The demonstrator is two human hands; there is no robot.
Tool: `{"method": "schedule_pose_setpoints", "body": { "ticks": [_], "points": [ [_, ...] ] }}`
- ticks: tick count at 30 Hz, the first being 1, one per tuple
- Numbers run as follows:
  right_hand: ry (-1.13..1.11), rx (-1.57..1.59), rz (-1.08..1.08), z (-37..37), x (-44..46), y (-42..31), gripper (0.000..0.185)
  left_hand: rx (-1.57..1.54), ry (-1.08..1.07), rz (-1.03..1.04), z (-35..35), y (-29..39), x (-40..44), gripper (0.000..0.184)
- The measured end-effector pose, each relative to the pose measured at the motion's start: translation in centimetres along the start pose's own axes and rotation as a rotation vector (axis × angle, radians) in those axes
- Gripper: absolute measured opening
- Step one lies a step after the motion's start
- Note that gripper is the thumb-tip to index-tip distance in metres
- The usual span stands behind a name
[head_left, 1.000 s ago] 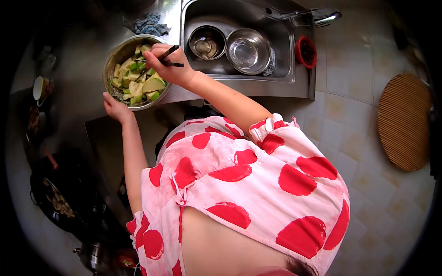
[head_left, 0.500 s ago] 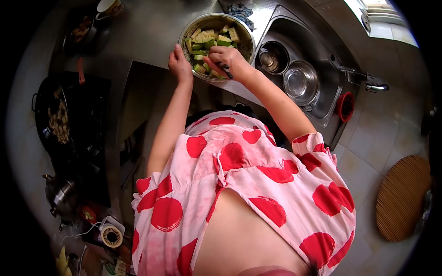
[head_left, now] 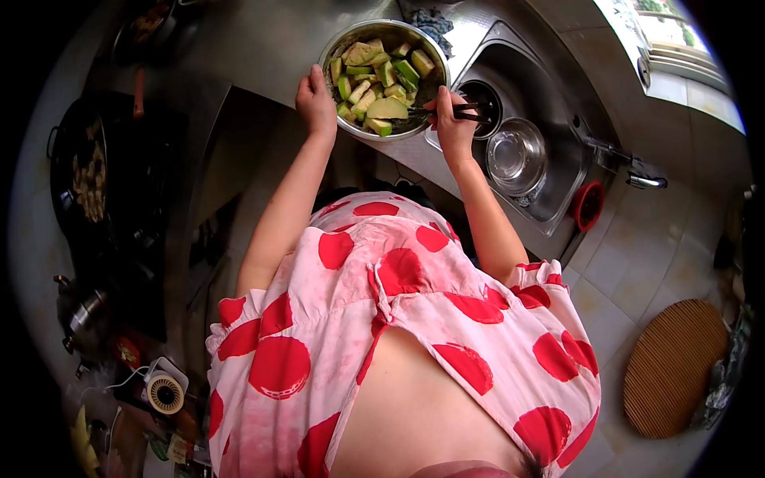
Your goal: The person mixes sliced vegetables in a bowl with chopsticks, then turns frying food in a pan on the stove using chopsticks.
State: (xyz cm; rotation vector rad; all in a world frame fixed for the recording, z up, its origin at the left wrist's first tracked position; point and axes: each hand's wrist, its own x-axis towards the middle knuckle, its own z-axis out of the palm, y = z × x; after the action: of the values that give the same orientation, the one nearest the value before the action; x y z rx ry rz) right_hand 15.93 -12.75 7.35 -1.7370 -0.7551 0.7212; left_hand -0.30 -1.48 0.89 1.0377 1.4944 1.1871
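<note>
A round metal bowl (head_left: 329, 49) stands on the steel counter near the sink, filled with green-skinned, pale vegetable chunks (head_left: 386, 109). Against the bowl's left side rests my left hand (head_left: 316, 103), its fingers on the outer wall. My right hand (head_left: 453, 126) is closed around dark chopsticks (head_left: 472, 111) at the bowl's right edge. Their tips point left into the bowl among the chunks.
Right of the bowl is a steel sink (head_left: 562, 191) holding a dark pot (head_left: 490, 94) and a metal basin (head_left: 516, 157). A blue cloth (head_left: 433, 30) lies behind. At the left, a black wok (head_left: 68, 179) holds food.
The view has swung, so the bowl sits further right in the picture. My right hand has moved from over the bowl to its right edge, still with the chopsticks.
</note>
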Motion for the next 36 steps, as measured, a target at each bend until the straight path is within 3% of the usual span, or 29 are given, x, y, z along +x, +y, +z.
{"method": "schedule_pose_setpoints", "body": {
  "ticks": [5, 13, 17, 19, 20, 23, 27, 30, 31, 33, 36],
  "points": [
    [0.130, 0.207, -0.004, 0.9, 0.0, 0.4, 0.037, 0.025, 0.026, 0.028, 0.1, -0.4, 0.4, 0.044],
    [-0.012, 0.229, -0.193, 3.8, 2.2, -4.4, 0.035, -0.011, 0.059, 0.049, 0.1, -1.0, 0.6, 0.044],
    [-0.302, -0.273, -0.530, 6.0, 3.3, -2.8, 0.025, -0.058, 0.056, 0.057, 0.1, -1.8, 0.9, 0.043],
    [-0.357, -0.228, -0.451, 4.7, 4.0, -2.9, 0.034, -0.017, 0.051, 0.041, 0.0, -1.4, 0.9, 0.043],
    [-0.264, -0.324, -0.436, 3.5, 4.0, -3.5, 0.034, -0.024, 0.066, 0.039, 0.0, -1.0, 0.8, 0.043],
    [-0.220, -0.112, -0.276, 2.0, 2.6, -7.2, 0.032, 0.010, 0.070, -0.031, -0.2, 0.1, 0.1, 0.043],
    [-0.623, -0.317, -0.729, 4.2, 1.8, -4.6, 0.022, -0.035, 0.076, 0.006, 0.2, -0.7, 0.5, 0.044],
    [-0.435, -0.427, -0.625, 2.8, 3.4, -2.3, 0.023, -0.024, 0.064, 0.023, 0.0, -0.5, 0.4, 0.045],
    [-0.397, -0.354, -0.308, 2.0, 3.3, -3.6, 0.028, -0.021, 0.065, 0.033, 0.0, -0.5, 0.5, 0.045],
    [-0.233, -0.061, -0.098, 0.4, 3.2, -5.7, 0.033, 0.007, 0.069, 0.040, 0.0, -0.7, 0.5, 0.045],
    [-0.100, -0.047, -0.161, -1.8, 2.5, -7.3, 0.040, 0.010, 0.066, 0.046, 0.0, -0.9, 0.6, 0.045]
  ]
}}
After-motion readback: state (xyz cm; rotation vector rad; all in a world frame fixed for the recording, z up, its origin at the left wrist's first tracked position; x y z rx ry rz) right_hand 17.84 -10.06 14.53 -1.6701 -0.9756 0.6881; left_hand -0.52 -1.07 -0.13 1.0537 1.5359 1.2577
